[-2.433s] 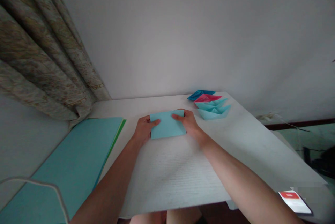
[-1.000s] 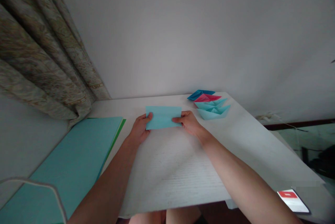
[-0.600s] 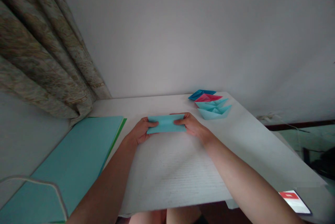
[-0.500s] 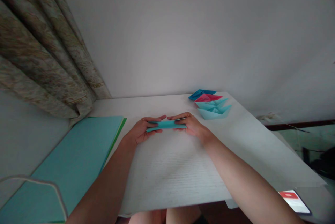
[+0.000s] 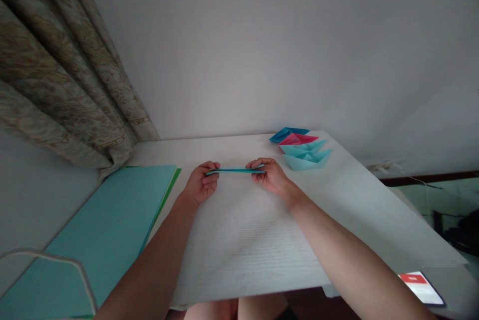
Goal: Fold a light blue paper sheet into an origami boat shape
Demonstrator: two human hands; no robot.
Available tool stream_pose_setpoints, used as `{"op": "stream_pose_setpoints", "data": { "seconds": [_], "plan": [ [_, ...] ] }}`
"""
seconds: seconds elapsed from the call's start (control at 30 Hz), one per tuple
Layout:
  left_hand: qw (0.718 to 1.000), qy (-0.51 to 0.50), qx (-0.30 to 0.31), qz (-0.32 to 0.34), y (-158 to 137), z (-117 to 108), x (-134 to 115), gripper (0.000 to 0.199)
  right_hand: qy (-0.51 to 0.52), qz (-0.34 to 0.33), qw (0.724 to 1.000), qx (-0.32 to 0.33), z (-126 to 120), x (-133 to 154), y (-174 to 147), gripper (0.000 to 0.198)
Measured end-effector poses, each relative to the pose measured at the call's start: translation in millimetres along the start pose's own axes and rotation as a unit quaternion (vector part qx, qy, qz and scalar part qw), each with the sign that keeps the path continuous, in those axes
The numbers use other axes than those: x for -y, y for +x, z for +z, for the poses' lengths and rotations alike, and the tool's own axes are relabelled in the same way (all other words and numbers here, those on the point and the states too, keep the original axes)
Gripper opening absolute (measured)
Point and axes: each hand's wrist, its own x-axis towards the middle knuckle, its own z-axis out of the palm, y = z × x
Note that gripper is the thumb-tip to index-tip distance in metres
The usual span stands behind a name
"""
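Observation:
Between my two hands is a folded piece of teal paper (image 5: 235, 170), seen nearly edge-on as a thin strip above the table. My left hand (image 5: 203, 183) pinches its left end, fingers closed. The right end is gripped by my right hand (image 5: 270, 175), thumb and fingers pressed on either side of it. To the right of the right hand stand several folded paper boats: two light blue ones, the nearest light blue boat (image 5: 307, 161) in front, then a pink boat (image 5: 297, 139) and a dark blue boat (image 5: 287, 134) behind.
Large sheets of light blue paper (image 5: 97, 230) with green paper below lie at the left. A white cable (image 5: 56, 258) crosses them. A lit phone (image 5: 422, 287) rests at the right front of the white table (image 5: 247, 250). A patterned curtain (image 5: 67, 71) hangs at the left by the wall.
The folded paper has tilted from showing its flat face to nearly edge-on, and sits slightly higher. My fingers have drawn in around its ends. The boats have not moved.

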Motion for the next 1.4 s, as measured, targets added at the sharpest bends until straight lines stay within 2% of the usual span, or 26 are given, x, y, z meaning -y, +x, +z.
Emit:
{"op": "stream_pose_setpoints", "data": {
  "seconds": [0.17, 0.37, 0.5, 0.57, 0.67, 0.87, 1.2, 1.4],
  "plan": [
    [0.992, 0.094, -0.072, 0.044, 8, 4, 10, 0.005, -0.006, -0.018, 0.999, -0.051, -5, -1, 6, 0.026],
    [0.985, 0.101, -0.123, 0.074, 15, 3, 14, 0.017, -0.091, -0.066, 0.984, -0.137, -8, -10, 11, 0.04],
    [0.985, 0.094, -0.127, 0.063, 16, 1, 13, 0.023, -0.205, -0.124, 0.96, -0.149, -7, -11, 10, 0.052],
    [0.987, 0.094, -0.122, 0.046, 16, 1, 13, 0.027, -0.22, -0.13, 0.956, -0.142, -6, -11, 9, 0.049],
    [0.991, 0.082, -0.095, 0.041, 15, 1, 12, 0.03, -0.18, -0.106, 0.97, -0.125, -6, -12, 10, 0.036],
    [0.995, 0.065, -0.041, 0.062, 10, 2, 7, 0.022, -0.105, -0.076, 0.984, -0.121, -7, -13, 10, 0.038],
    [0.996, 0.044, -0.042, 0.059, 7, 2, 5, 0.019, -0.075, -0.024, 0.989, -0.122, -9, -11, 10, 0.042],
    [0.998, 0.001, -0.048, 0.049, 6, 2, 2, 0.023, -0.048, -0.012, 0.991, -0.122, -3, -7, 8, 0.041]
  ]
}}
